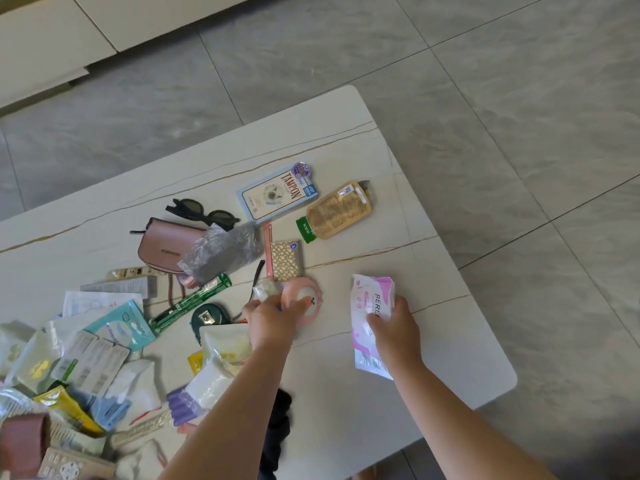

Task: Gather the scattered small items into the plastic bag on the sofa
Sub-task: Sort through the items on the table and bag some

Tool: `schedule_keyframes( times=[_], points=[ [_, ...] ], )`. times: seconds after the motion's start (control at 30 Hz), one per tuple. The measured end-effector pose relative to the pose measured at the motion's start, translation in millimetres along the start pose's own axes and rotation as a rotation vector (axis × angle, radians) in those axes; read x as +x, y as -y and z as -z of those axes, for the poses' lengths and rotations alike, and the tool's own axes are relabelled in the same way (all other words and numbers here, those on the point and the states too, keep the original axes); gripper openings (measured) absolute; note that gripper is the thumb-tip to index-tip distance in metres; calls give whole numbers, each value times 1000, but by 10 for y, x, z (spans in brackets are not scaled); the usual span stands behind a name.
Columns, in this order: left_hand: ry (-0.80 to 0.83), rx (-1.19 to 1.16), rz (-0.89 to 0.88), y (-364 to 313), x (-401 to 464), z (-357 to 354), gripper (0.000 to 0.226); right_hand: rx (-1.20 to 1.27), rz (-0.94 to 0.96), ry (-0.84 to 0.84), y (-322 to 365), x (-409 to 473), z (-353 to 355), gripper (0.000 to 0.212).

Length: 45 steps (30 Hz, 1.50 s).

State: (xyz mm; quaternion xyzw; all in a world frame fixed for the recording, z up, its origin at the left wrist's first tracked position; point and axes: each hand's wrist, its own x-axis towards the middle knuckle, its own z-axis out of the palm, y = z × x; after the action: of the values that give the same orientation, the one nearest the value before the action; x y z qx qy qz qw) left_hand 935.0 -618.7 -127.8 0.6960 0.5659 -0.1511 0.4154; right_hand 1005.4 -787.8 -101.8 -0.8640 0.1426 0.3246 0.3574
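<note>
a: head view, what are my hands on?

b: my right hand grips the pink-and-white packet at its middle, fingers curled round it; it lies on the table. soft and light, i judge, so a pinch at the middle will do, though the film may be slippery. my left hand curls over the round pink case. that looks rigid and smooth, best taken across its rim.

a: what can't i make out?

b: the plastic bag and sofa are out of sight. the heap at the left edge is cut off and blurred. whether my left fingers also pinch the small wrapped piece beside the case, i cannot tell.
</note>
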Motion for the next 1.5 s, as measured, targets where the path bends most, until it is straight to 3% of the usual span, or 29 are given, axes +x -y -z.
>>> schedule_keyframes(
  times=[0.2,0.33,0.5,0.63,1.07,1.17,1.27,1.5],
  points=[
    [63,-67,24,-127,-254,50,45,241,-55,88,56,-122,246,17],
    [129,-219,69,-261,-552,210,43,500,-134,149,204,-383,544,28],
    [224,-351,-4,-593,-1141,549,31,710,-135,207,327,-826,1074,28],
    [309,-298,-139,-877,-1766,799,29,897,-117,199,380,-1288,1541,34],
    [684,-230,-497,-1866,-3884,908,33,1115,24,-99,-30,-2819,3132,32],
    [817,-188,-542,-2004,-4349,691,30,1194,28,-177,-301,-3098,3525,29],
    [945,-108,-569,-2099,-4790,379,27,1288,-3,-299,-636,-3336,3898,41],
    [1100,57,-653,-2104,-5821,-523,20,1495,-66,-517,-1575,-3753,4637,40]
  ],
)
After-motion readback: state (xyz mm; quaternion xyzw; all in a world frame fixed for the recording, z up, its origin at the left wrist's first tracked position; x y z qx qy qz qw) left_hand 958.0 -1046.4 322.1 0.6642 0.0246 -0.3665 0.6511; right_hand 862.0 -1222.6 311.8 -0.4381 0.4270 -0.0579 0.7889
